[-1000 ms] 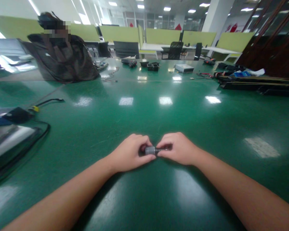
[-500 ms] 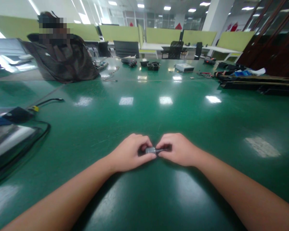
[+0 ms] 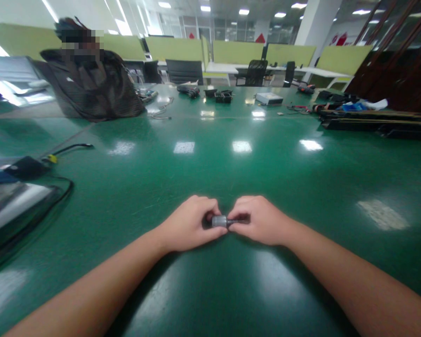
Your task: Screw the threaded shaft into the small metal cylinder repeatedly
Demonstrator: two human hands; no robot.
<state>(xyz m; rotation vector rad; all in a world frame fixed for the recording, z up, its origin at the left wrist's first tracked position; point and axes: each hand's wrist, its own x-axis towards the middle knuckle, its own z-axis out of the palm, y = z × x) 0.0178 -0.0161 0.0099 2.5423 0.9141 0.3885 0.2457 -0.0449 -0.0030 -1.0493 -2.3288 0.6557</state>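
A small grey metal cylinder (image 3: 219,221) with a thin dark shaft (image 3: 239,220) lies sideways between my two hands, low over the green table. My left hand (image 3: 192,223) is closed around the cylinder, thumb along its near side and fingertips at its far side. My right hand (image 3: 261,220) pinches the dark collar and shaft end between thumb and fingers. The tips of both hands almost touch where the cylinder meets the shaft. My fingers partly cover both ends, and the object's exact kind cannot be made out.
The green table (image 3: 210,173) spreads out ahead. A flat device with a black cable (image 3: 68,189) lies at the left edge. A large dark bag (image 3: 94,91) stands at the far left. Black parts (image 3: 223,96), a silver box (image 3: 268,98) and stacked dark panels (image 3: 372,121) lie farther back.
My right hand has shifted very slightly down and its grip has tilted a little. The left hand keeps nearly the same hold on the cylinder.
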